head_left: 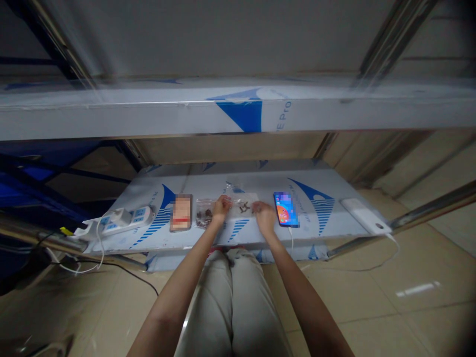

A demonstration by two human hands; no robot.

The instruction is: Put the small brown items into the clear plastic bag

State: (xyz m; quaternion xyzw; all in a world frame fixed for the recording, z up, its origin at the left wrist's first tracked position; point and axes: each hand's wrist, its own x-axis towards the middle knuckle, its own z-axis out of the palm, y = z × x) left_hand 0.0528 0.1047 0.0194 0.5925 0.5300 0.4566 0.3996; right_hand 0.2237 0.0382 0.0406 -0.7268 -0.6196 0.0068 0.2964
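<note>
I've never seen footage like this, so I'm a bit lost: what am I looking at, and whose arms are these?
This is a picture from a camera worn on a person's head, looking down past their own knees. The arms are theirs; no machine is involved. Their left hand and right hand are at a clear plastic bag with small dark pieces on it; the picture doesn't show whether they grip it. Beside it lie brownish bits and a blurred-out flat package. Also on the steel shelf, covered in blue-printed film, are a phone and a power strip.
</note>
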